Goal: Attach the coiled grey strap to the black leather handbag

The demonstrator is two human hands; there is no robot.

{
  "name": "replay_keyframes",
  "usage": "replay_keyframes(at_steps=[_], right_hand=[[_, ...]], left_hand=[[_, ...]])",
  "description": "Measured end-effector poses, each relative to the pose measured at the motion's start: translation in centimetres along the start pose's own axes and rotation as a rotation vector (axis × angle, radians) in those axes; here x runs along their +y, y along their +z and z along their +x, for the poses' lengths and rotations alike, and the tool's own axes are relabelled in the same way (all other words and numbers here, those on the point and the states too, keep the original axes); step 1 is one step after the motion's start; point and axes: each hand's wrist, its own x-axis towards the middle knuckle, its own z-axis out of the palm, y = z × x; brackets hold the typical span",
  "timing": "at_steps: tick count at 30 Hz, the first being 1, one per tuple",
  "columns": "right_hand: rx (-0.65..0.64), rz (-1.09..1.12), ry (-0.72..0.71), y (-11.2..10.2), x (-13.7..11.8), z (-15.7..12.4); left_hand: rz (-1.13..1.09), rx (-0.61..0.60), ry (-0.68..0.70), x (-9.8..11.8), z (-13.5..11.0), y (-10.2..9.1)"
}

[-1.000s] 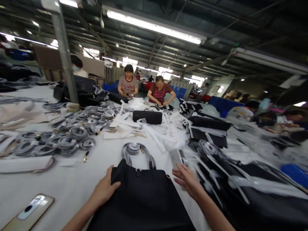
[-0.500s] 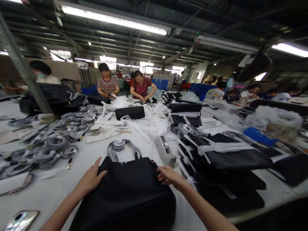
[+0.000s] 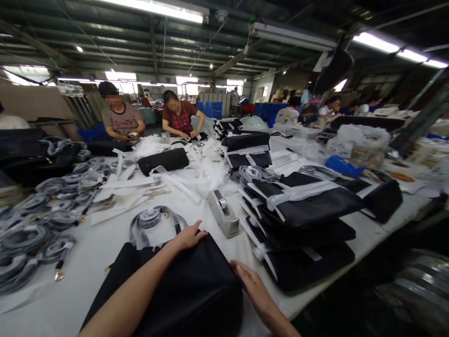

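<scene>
So we're working on a black bag (image 3: 196, 281) that's lying on the white desk (image 3: 96, 238) right in front of us, top edge pointing away. Our left hand (image 3: 187, 236) is reaching across and resting on that edge near the right corner, thumb sitting a bit apart from the fingers; can't tell if it's actually pinching. Our right hand (image 3: 248, 278) is loosely open along the right side, fingers together, tips right by the edge, and how hard they're pressing isn't showing.

To do this well, we'd say we're better off pressing evenly from both sides and going light on the corner so we aren't creasing it. Also watching our left forearm (image 3: 140, 285), since it's lying right over the front. The handles (image 3: 135, 229) are poking out past the top with a coiled strap (image 3: 149, 216) sitting between them, so we're probably wanting to avoid snagging those.

On containers: the bag is looking plump, so we're guessing padding, but we aren't seeing inside. Just beyond, a gray tape dispenser (image 3: 226, 220) is standing with what's looking like a roll in it. Beside that, a stack of black bags (image 3: 305, 229) is sitting flat, insides hidden. Farther back, a dark pouch (image 3: 163, 161) is lying among white scraps (image 3: 210, 175), and a clear plastic bag (image 3: 365, 140) is holding something tannish, too vague to name.
</scene>
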Motion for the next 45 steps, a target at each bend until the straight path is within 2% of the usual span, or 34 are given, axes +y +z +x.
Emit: replay_keyframes(at_steps=[2,5,10,14,16,19,21,23,24,25,28,29,30,31,34,37,38,41,45], right_hand=[[-0.014,-0.012,-0.024,0.3,0.0,0.7],[-0.042,-0.04,-0.053,0.7,-0.3,2.1],[-0.138,-0.114,-0.115,1.3,-0.7,4.3],[-0.249,-0.243,-0.205,1.9,-2.9,4.1],[-0.338,-0.358,-0.247,2.6,-4.5,3.3],[-0.542,-0.519,-0.253,3.9,-6.2,2.2],[-0.686,-0.534,-0.219,4.8,-5.9,1.8],[-0.773,-0.426,-0.189,5.5,-4.2,1.9],[-0.751,-0.325,-0.165,5.6,-3.1,2.3],[-0.664,-0.212,-0.13,5.7,-1.9,2.8],[-0.201,0.075,0.055,5.8,1.1,5.0],[-0.091,0.122,0.119,5.9,1.5,5.8],[-0.048,0.147,0.167,6.1,1.6,6.6],[-0.058,0.165,0.198,6.5,1.4,7.3],[-0.263,0.204,0.227,8.1,-0.2,8.8],[-0.389,0.033,0.142,10.0,-1.4,9.5],[-0.376,-0.059,0.096,10.5,-1.5,9.6],[-0.228,-0.267,-0.037,11.4,-1.1,10.0],[-0.043,-0.448,-0.136,11.0,0.2,10.9]], left_hand=[[-0.025,0.019,-0.024,-0.2,0.7,0.8],[-0.087,0.097,-0.049,-0.5,1.3,0.6],[-0.278,0.194,-0.056,-0.5,1.6,-1.3],[-0.504,0.258,-0.1,-0.3,1.4,-2.9],[-0.626,0.28,-0.141,0.0,1.2,-3.2],[-0.777,0.264,-0.194,0.8,1.0,-3.1],[-0.843,0.225,-0.215,1.2,0.8,-3.0],[-0.897,0.197,-0.232,1.2,0.6,-3.2],[-0.922,0.193,-0.239,1.2,0.5,-3.4],[-0.944,0.193,-0.246,1.0,0.3,-3.8],[-0.986,0.194,-0.257,0.6,-0.2,-4.7],[-1.002,0.191,-0.257,0.6,-0.4,-4.9],[-1.021,0.185,-0.255,0.6,-0.5,-5.0],[-1.042,0.179,-0.251,0.7,-0.6,-5.0],[-1.074,0.167,-0.232,0.8,-0.5,-4.4],[-0.989,0.184,-0.209,0.4,0.0,-3.6],[-0.937,0.192,-0.203,0.1,0.2,-3.4],[-0.796,0.212,-0.202,-0.9,0.8,-2.6],[-0.681,0.257,-0.186,-2.1,1.2,-1.7]])
